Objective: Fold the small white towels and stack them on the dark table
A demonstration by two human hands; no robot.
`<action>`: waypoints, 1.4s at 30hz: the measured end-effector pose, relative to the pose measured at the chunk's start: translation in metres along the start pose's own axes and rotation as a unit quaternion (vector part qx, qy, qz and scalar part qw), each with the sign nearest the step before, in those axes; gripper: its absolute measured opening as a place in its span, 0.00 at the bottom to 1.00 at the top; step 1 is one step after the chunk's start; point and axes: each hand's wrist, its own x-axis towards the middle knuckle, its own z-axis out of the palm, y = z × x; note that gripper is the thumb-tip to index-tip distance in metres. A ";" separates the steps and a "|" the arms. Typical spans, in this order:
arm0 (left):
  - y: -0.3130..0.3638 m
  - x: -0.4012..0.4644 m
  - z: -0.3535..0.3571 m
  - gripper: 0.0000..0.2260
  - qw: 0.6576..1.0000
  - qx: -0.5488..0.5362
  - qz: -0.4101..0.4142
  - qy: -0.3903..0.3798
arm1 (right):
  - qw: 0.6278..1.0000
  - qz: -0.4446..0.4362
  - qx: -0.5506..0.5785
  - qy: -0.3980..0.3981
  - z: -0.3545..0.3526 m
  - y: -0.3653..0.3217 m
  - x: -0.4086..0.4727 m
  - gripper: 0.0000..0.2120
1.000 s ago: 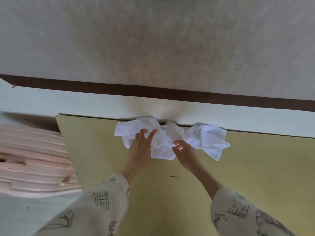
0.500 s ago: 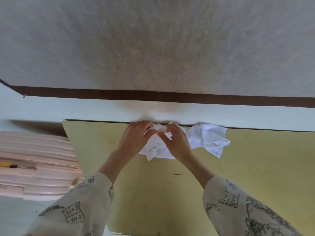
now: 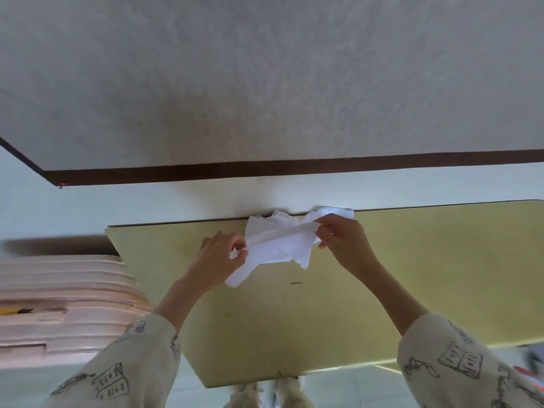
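Note:
A small white towel is stretched in the air between my hands, above the far part of a yellow-green table. My left hand pinches its lower left corner, and my right hand pinches its upper right edge. The cloth sags and is crumpled in the middle. More white towel cloth lies bunched at the table's far edge, partly hidden behind my right hand and the held towel. No dark table is in view.
The table stands against a pale wall with a dark brown band. A pink ribbed plastic object sits to the left of the table. My feet show on the floor below the near edge.
Both hands gathered at the crumpled towel, then lifted it and pulled apart, stretching it between them. The view has shifted left.

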 end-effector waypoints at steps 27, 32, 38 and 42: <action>0.067 -0.088 0.063 0.03 0.997 -0.049 -0.036 -0.056 | 0.998 0.037 -0.017 -0.055 -0.077 0.122 -0.078 0.07; 0.038 -0.109 0.128 0.08 0.981 -0.039 -0.080 -0.172 | 0.984 0.110 -0.045 -0.132 -0.055 0.184 -0.102 0.09; 0.021 -0.091 0.153 0.03 0.977 -0.085 -0.172 -0.095 | 0.983 0.155 -0.055 -0.083 -0.027 0.219 -0.095 0.10; 0.009 -0.064 0.161 0.04 0.970 -0.140 -0.197 -0.038 | 0.985 0.163 -0.045 -0.021 -0.011 0.228 -0.075 0.13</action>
